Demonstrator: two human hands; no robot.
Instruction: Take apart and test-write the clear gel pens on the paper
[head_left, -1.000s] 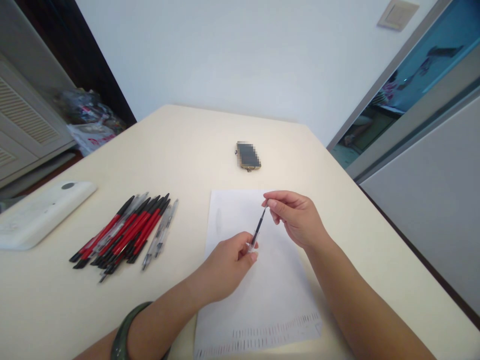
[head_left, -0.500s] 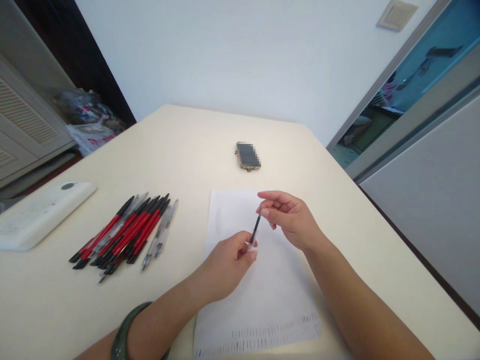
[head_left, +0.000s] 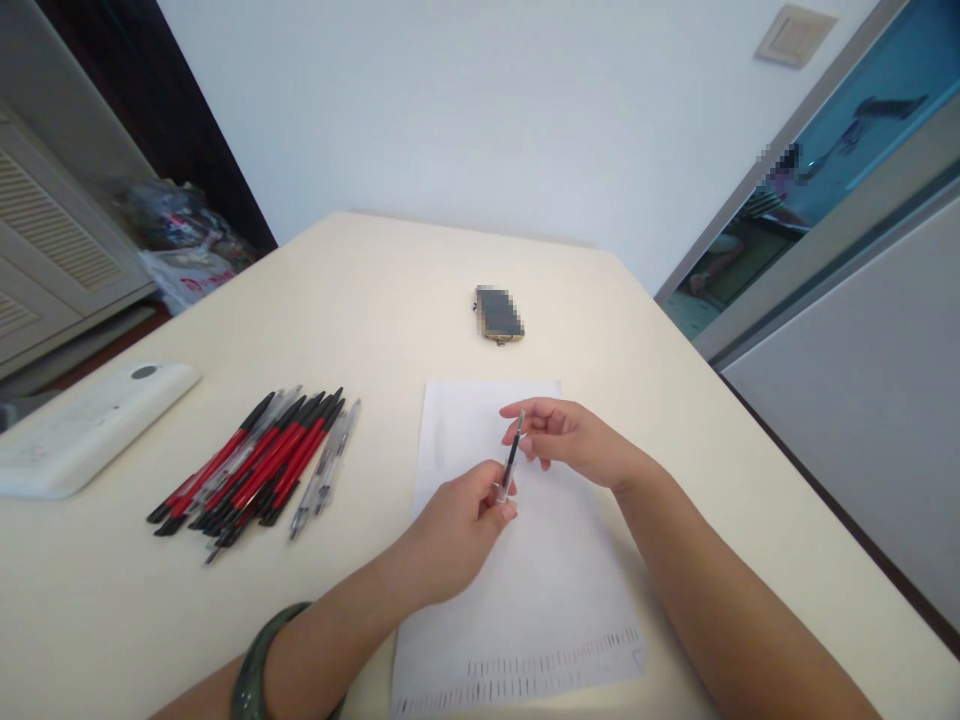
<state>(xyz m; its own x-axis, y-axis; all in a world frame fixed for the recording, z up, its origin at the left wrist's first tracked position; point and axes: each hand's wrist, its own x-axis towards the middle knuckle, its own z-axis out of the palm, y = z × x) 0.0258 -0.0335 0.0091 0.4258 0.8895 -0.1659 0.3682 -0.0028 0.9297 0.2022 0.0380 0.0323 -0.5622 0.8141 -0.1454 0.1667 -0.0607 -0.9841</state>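
Observation:
My left hand (head_left: 457, 530) is closed around the lower part of a clear pen (head_left: 504, 488), held tilted above a white sheet of paper (head_left: 480, 610). A dark refill (head_left: 513, 452) with a pale tip sticks up out of the clear barrel. My right hand (head_left: 570, 440) is just behind and to the right of that tip, thumb and fingers apart. Whether a fingertip still brushes the refill is hard to see. Rows of short pen strokes run along the paper's near edge.
On the left lies a heap of red-and-black pens (head_left: 262, 460) mixed with clear ones. Beyond it is a white, rounded flat object (head_left: 97, 430). A dark blurred-out object (head_left: 499, 314) lies farther back. Behind the table (head_left: 390, 290) rises a wall; a person is partly visible through the doorway.
My right thumb and fingers have parted from the refill's upper end, and that hand has dropped slightly. My left hand keeps the pen in nearly the same place.

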